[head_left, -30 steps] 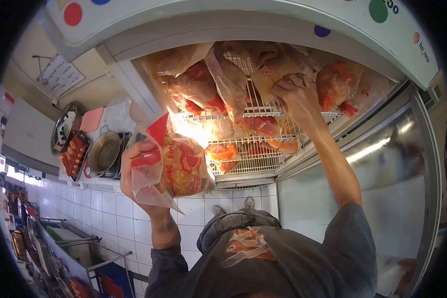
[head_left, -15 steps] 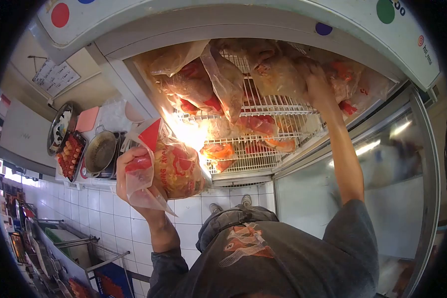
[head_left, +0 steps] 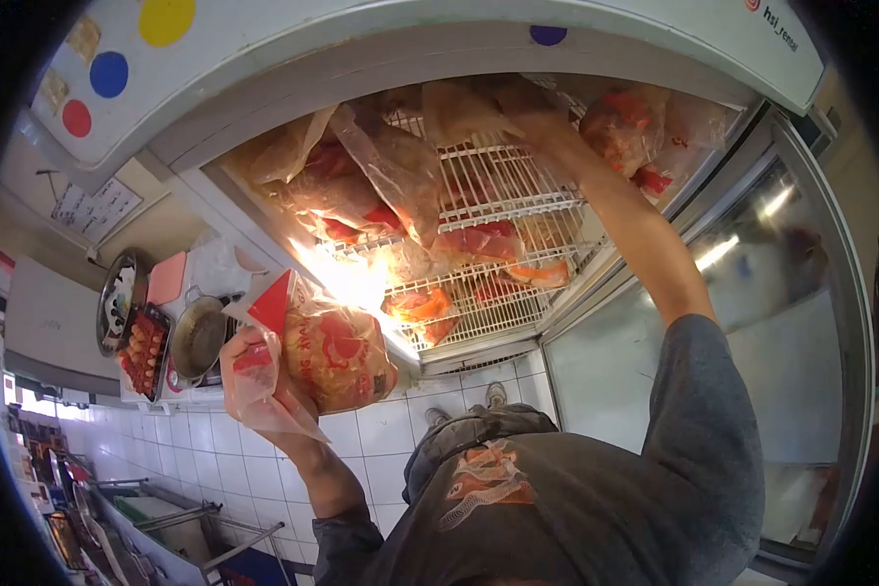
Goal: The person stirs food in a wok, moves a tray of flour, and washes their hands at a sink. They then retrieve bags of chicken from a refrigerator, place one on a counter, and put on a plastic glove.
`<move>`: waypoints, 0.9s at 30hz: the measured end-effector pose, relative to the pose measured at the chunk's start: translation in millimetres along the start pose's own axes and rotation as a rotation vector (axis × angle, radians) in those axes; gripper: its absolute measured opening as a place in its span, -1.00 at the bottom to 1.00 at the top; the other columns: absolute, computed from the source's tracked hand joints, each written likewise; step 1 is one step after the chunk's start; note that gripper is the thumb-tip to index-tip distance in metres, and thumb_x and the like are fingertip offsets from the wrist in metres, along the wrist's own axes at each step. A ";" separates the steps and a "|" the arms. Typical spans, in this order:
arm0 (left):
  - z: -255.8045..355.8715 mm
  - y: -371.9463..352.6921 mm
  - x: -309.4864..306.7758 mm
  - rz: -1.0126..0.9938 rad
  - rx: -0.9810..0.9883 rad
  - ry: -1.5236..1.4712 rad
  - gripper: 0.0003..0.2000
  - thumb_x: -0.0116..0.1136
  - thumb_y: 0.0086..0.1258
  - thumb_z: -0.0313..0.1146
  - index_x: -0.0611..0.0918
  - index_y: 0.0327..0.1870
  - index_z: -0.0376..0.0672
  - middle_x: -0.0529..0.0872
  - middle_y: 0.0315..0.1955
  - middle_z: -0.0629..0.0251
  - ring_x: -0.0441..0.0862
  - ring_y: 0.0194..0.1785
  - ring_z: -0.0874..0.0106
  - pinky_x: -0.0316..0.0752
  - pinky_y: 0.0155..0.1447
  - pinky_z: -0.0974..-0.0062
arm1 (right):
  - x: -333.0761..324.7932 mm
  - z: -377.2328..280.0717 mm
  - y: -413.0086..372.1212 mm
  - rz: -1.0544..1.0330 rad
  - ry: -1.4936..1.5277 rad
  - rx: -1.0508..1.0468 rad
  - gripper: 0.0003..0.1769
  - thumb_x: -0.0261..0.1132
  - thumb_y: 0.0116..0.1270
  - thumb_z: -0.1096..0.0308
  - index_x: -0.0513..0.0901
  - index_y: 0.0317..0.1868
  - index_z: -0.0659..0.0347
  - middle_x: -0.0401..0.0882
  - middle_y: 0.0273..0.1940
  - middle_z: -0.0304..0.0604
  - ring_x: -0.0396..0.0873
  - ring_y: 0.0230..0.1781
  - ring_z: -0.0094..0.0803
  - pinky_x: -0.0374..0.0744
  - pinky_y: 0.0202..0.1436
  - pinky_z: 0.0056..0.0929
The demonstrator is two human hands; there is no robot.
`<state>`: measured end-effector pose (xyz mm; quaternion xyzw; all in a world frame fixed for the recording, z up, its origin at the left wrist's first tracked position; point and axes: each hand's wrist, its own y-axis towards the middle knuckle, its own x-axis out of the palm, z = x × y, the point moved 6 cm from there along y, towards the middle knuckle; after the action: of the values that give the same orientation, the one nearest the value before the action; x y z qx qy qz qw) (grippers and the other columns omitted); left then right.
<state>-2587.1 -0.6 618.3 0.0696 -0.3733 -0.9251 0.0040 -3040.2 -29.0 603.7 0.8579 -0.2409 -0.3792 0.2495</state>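
My left hand (head_left: 254, 376) grips the gathered plastic of a clear bag with red print (head_left: 337, 356), which hangs outside the fridge and holds something yellowish. Deep inside the fridge, my right hand (head_left: 532, 107) reaches to the back of the upper wire shelf (head_left: 503, 181). Its fingers are blurred and partly hidden, beside a pale bag (head_left: 456, 112). Left of it lie several clear bags of meat (head_left: 389, 166), and another red-printed bag (head_left: 625, 127) is right of my forearm.
The glass door (head_left: 693, 361) stands open on the right. Lower wire shelves (head_left: 488, 313) hold more bagged items. On the left are a pan (head_left: 198, 337), a tray of reddish food (head_left: 145, 352) and a round bowl (head_left: 122, 293). A metal-framed rack (head_left: 190, 527) stands lower left.
My right hand has moved left and deeper along the upper shelf, and the pale bag near it has shifted left. The view has turned slightly. My left hand still holds its bag.
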 end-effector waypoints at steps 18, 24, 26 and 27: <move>-6.0 -5.1 -17.2 0.021 0.032 0.012 -0.77 0.21 0.34 -0.36 0.58 -0.20 -0.40 0.63 -0.25 0.22 0.58 -0.20 0.46 0.45 -0.06 0.58 | -26.0 31.4 37.2 0.005 -0.023 0.100 -0.72 0.18 0.36 0.41 0.54 0.03 0.34 0.59 -0.08 0.00 0.54 -0.03 -0.22 0.54 0.07 -0.30; -5.1 -5.5 -14.6 0.012 0.003 -0.043 -0.78 0.25 0.33 -0.40 0.57 -0.19 -0.40 0.61 -0.23 0.22 0.58 -0.19 0.47 0.46 -0.04 0.59 | -17.0 -27.6 19.0 0.421 0.865 0.372 -0.75 0.20 0.36 0.43 0.45 0.03 0.16 0.50 -0.17 -0.19 0.50 -0.16 -0.32 0.56 -0.11 -0.32; -4.4 -6.1 -13.3 0.012 -0.016 -0.043 -0.77 0.26 0.33 -0.40 0.57 -0.18 -0.41 0.61 -0.22 0.23 0.57 -0.18 0.47 0.46 -0.03 0.60 | -22.9 -39.6 9.3 0.484 1.031 0.471 -0.81 0.19 0.38 0.42 0.44 -0.03 0.15 0.47 -0.22 -0.23 0.48 -0.22 -0.37 0.55 -0.16 -0.36; -3.2 -6.7 -13.3 0.007 -0.017 -0.056 -0.77 0.26 0.33 -0.40 0.57 -0.18 -0.41 0.60 -0.22 0.23 0.57 -0.18 0.47 0.47 -0.03 0.60 | -27.9 -42.5 3.9 0.521 1.075 0.469 -0.85 0.18 0.40 0.41 0.44 -0.06 0.15 0.46 -0.24 -0.24 0.46 -0.24 -0.39 0.54 -0.18 -0.38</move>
<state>-2573.2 2.9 613.1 0.0422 -0.3655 -0.9298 -0.0027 -3025.0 -4.7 645.9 0.8734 -0.3591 0.2397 0.2251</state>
